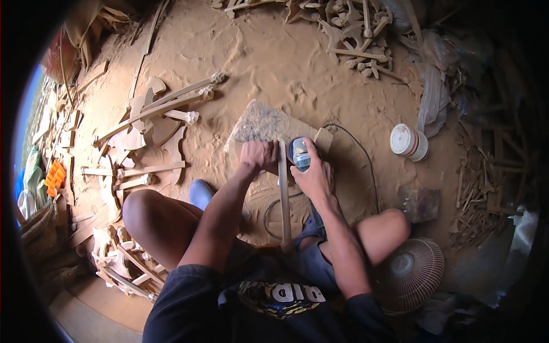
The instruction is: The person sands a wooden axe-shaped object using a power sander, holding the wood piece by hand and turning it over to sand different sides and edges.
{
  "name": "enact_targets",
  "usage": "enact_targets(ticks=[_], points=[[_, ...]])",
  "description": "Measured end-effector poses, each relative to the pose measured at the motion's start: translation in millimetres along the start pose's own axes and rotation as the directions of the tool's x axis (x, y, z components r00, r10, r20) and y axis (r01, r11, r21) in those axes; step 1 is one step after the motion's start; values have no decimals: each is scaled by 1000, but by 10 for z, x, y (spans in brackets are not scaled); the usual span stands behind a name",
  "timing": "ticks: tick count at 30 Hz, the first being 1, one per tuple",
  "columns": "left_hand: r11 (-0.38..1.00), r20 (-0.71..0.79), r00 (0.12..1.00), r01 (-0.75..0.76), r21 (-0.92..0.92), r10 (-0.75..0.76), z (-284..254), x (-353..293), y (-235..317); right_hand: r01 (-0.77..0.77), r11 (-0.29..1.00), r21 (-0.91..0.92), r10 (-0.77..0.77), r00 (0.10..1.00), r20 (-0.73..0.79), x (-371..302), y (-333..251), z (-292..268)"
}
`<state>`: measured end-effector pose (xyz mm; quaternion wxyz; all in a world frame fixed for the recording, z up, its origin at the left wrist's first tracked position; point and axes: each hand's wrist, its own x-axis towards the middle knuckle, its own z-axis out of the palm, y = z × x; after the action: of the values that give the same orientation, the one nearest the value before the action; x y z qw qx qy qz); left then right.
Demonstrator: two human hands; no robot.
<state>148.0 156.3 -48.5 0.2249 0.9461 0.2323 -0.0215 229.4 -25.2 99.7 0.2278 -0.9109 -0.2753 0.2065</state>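
Note:
A long, narrow wooden strip (284,200) runs from my lap out over a worn, dusty block (260,121). My left hand (260,154) is closed at the strip's far end, its fingertips partly hidden. Just right of the strip, my right hand (316,176) grips a corded power tool (299,153) with a round, blue-grey head. That head is close beside the wood; whether they touch I cannot tell. A dark cord (366,151) loops over the ground on the right.
Carved wooden pieces (137,134) lie on the sandy ground to the left, with more heaped (360,51) at the far right. A white-lidded tub (404,140) and a round fan (407,271) stand on my right. Cut wood (128,263) is piled by my left knee.

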Motion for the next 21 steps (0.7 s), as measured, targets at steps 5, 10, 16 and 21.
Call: enact_targets(ticks=[5,10,16,21], points=[[999,-38,999,19,-26,-20,-36,-21,49,-23,999,-31,24,1000,18,-136,98,19],[999,-11,999,32,-43,-32,-58,-7,35,-28,999,-37,26,998,-58,-221,277,7],[996,4,998,70,-52,-70,-73,-22,81,-63,998,-29,60,992,-109,-259,332,-138],[996,-58,997,52,-79,-56,-88,-51,120,1,1000,4,-1,998,-63,-150,211,-99]])
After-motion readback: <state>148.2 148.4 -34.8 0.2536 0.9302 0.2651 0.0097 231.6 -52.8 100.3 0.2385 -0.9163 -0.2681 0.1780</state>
